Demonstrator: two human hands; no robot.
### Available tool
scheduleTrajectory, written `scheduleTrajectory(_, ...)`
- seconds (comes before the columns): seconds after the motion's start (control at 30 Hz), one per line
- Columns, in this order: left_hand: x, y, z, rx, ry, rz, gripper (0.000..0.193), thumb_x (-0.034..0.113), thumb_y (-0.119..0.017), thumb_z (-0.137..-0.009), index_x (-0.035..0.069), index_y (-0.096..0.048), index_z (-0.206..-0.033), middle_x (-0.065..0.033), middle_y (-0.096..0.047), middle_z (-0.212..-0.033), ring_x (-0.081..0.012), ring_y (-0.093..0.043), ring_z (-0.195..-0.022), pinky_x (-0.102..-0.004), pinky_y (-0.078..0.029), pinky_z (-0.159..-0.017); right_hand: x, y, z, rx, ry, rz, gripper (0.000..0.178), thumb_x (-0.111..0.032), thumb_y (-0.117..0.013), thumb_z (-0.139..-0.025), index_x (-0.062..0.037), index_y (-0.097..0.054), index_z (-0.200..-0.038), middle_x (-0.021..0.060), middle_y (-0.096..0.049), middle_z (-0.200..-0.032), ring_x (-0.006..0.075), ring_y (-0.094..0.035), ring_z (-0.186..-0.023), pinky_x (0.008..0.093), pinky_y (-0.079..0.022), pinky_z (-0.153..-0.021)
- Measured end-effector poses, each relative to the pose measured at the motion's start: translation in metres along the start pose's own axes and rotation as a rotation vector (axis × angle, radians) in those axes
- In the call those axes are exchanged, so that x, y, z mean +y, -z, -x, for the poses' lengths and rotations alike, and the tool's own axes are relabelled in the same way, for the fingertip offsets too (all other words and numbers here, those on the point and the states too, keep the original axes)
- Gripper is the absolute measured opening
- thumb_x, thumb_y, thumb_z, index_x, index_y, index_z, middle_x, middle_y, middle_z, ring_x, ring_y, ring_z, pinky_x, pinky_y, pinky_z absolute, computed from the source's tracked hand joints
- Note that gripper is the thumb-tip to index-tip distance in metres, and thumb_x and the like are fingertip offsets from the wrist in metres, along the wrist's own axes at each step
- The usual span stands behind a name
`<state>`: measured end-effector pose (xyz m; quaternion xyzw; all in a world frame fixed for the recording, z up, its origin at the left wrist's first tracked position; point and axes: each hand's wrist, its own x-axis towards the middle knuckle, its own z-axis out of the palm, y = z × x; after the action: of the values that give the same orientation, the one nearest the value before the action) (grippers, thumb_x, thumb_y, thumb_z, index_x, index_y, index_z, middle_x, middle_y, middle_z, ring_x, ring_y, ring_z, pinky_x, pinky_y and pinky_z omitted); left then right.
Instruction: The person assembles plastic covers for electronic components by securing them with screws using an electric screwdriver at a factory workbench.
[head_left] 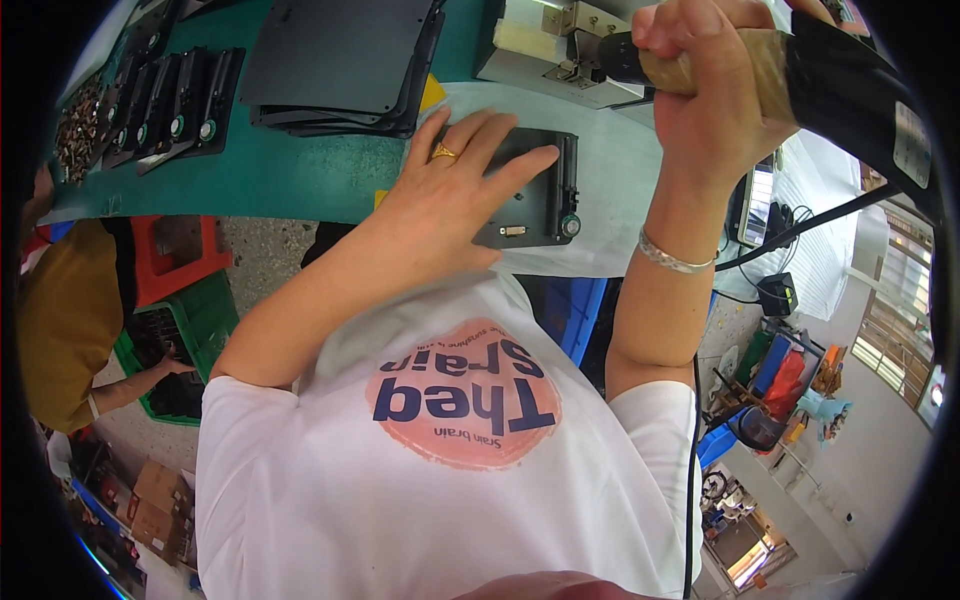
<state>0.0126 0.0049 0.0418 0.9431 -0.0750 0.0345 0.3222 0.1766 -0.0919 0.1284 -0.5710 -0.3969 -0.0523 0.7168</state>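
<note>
My left hand [450, 185] lies with spread fingers on a flat black panel [525, 205], a ring on one finger. Along the panel's right edge runs a raised black strip with a round, green-ringed part at its near end. A small metal connector sits near its front edge. Raised at the upper right, my right hand [715, 75] is closed around the tape-wrapped grip of a black corded electric screwdriver [845, 90]. The screwdriver's dark end points left, apart from the panel; its bit is not visible.
Stacked black plates [335, 60] lie beyond my left hand. Farther left stand several black strip assemblies [180, 105] and a heap of small screws [78, 135]. A metal fixture [545, 55] is at the back. At left, another person's hand [175, 367] reaches into a green crate [205, 315].
</note>
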Motion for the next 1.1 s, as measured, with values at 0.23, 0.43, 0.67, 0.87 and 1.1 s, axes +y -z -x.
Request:
scheduleTrajectory(0.23,-0.002,-0.006,0.001,0.002,-0.015,-0.008,0.097,0.024,-0.089,-0.056,0.022,-0.045,-0.143,-0.0142,-0.036,-0.150,-0.0342,-0.029,-0.143,-0.0554,-0.017,-0.118,0.004,0.006,-0.010,-0.009,-0.053,-0.138,0.055,-0.003,-0.068,-0.090,-0.0066,-0.038,-0.136,0.0028,-0.054,-0.067,0.0112,-0.052,-0.052,0.0277,-0.049,-0.052)
scheduleTrajectory(0.43,0.001,-0.013,0.003,0.083,-0.108,0.054,0.074,0.020,-0.087,-0.059,0.021,-0.059,-0.128,-0.0097,-0.043,-0.146,-0.0324,-0.035,-0.140,-0.0533,-0.022,-0.117,0.000,0.004,-0.006,0.080,-0.084,-0.107,0.052,0.002,-0.065,-0.089,-0.0036,-0.040,-0.134,0.0036,-0.053,-0.066,0.0107,-0.051,-0.051,0.0287,-0.049,-0.052)
scheduleTrajectory(0.67,0.001,-0.033,0.009,0.245,-0.249,-0.025,0.050,0.015,-0.081,-0.062,0.023,-0.069,-0.110,-0.0044,-0.053,-0.123,-0.0250,-0.046,-0.124,-0.0478,-0.033,-0.108,-0.005,0.067,0.040,-0.122,-0.204,-0.437,0.047,-0.006,-0.049,-0.094,-0.0083,-0.033,-0.138,0.0050,-0.049,-0.073,0.0180,-0.046,-0.065,0.0375,-0.042,-0.058)
scheduleTrajectory(0.87,0.007,-0.057,0.004,0.384,-0.303,-0.075,0.047,0.015,-0.079,-0.062,0.028,-0.072,-0.107,-0.0012,-0.054,-0.113,-0.0212,-0.050,-0.113,-0.0443,-0.035,-0.106,-0.026,0.056,0.077,-0.041,-0.108,-0.295,0.056,0.005,-0.057,-0.089,-0.0073,-0.031,-0.137,0.0098,-0.055,-0.071,0.0192,-0.048,-0.054,0.0362,-0.049,-0.050)
scheduleTrajectory(1.1,0.009,-0.056,0.004,0.352,-0.281,-0.127,0.046,0.016,-0.079,-0.065,0.031,-0.072,-0.107,0.0000,-0.054,-0.111,-0.0209,-0.049,-0.112,-0.0431,-0.036,-0.106,-0.033,0.058,0.095,0.017,-0.152,-0.310,0.056,0.004,-0.058,-0.090,-0.0095,-0.031,-0.137,0.0088,-0.052,-0.070,0.0189,-0.049,-0.055,0.0362,-0.049,-0.048)
